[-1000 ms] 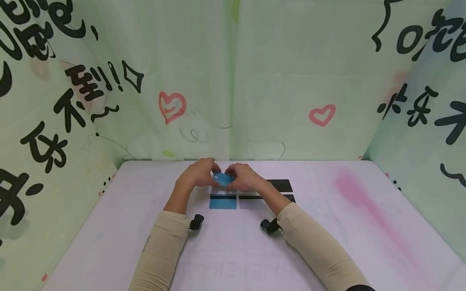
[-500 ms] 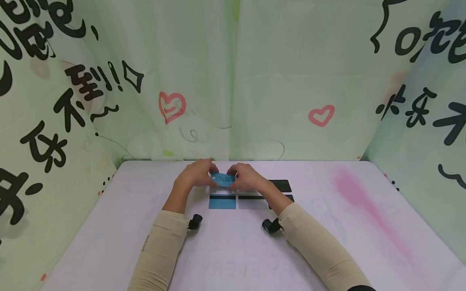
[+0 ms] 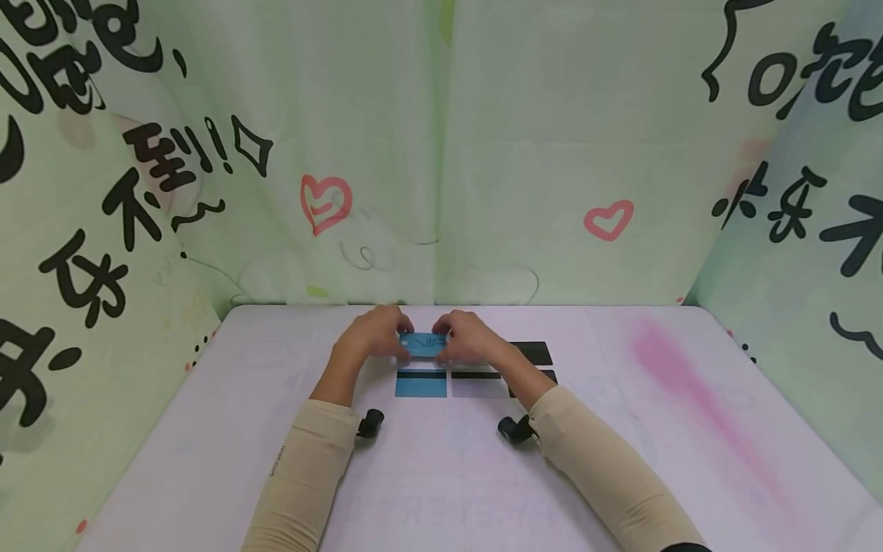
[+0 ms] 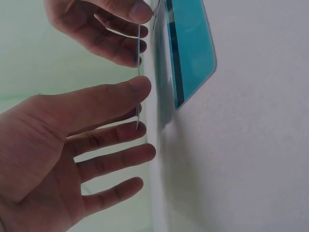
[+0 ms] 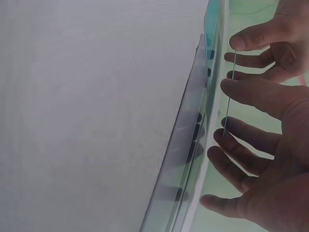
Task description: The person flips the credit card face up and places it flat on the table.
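Note:
Both hands hold one thin blue card point(image 3: 423, 345) with dark lettering across its face. My left hand point(image 3: 372, 333) pinches its left end between thumb and fingers, while my right hand point(image 3: 471, 337) pinches the right end. In the left wrist view the card point(image 4: 139, 67) appears edge-on, as a thin line raised above the table. The right wrist view also shows the card point(image 5: 229, 107) edge-on, with the lower fingers of that hand spread below it. Just nearer than the held card, a blue card with a black stripe point(image 3: 421, 386) lies flat on the table.
Beside the striped blue card lies a pale card with a dark stripe point(image 3: 479, 387). A black card point(image 3: 531, 353) lies behind the right wrist, and another black card point(image 3: 549, 375) is partly covered by the right forearm. A green curtain point(image 3: 510, 261) borders the table's far edge.
The held card was tilted and partly covered by fingers; it has turned level, its lettering facing up to the head view, and has come down slightly. Both hands keep their grip.

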### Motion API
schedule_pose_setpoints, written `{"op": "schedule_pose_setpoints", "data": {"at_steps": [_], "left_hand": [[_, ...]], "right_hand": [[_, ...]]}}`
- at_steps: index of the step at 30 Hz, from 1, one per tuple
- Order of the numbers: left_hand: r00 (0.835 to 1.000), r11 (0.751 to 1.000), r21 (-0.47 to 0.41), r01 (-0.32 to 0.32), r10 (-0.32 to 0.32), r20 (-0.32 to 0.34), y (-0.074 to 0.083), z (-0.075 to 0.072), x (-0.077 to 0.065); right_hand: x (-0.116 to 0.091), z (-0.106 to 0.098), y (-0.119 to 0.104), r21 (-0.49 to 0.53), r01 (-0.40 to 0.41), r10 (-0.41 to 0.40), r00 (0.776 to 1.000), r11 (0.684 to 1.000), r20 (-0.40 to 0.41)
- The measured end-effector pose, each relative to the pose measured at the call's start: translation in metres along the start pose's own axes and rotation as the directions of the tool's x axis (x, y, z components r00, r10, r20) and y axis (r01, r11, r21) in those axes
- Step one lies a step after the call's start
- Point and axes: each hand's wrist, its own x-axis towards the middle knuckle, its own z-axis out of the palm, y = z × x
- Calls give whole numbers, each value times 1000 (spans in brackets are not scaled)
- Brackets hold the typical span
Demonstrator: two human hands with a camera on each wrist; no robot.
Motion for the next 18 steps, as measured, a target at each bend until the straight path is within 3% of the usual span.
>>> {"op": "schedule_pose_setpoints", "data": {"at_steps": [18], "left_hand": [[1000, 999, 45, -2, 2, -3, -2, 7, 3]], "right_hand": [[-1, 2, -1, -33, -3, 4, 1000, 999, 18]]}}
